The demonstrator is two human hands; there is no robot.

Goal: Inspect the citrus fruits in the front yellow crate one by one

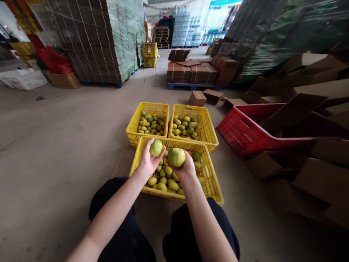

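My left hand (149,159) is closed around a round green lemon (156,147), its fingers curled under the fruit. In my right hand (187,165) rests a bigger yellow-green lemon (176,157), gripped from the right and below. Both fruits are raised over the near yellow plastic crate (215,187), side by side with a small gap between them. Inside that crate lie many loose lemons (162,186), yellow to green, partly hidden by my hands and right forearm.
Two more yellow crates, a left one (132,125) and a right one (209,125), stand just beyond, both holding lemons. A red crate (240,127) with cardboard is at right, among flattened boxes (321,182). Farther off are a blue pallet (191,86) of cardboard and wrapped stacks (125,36).
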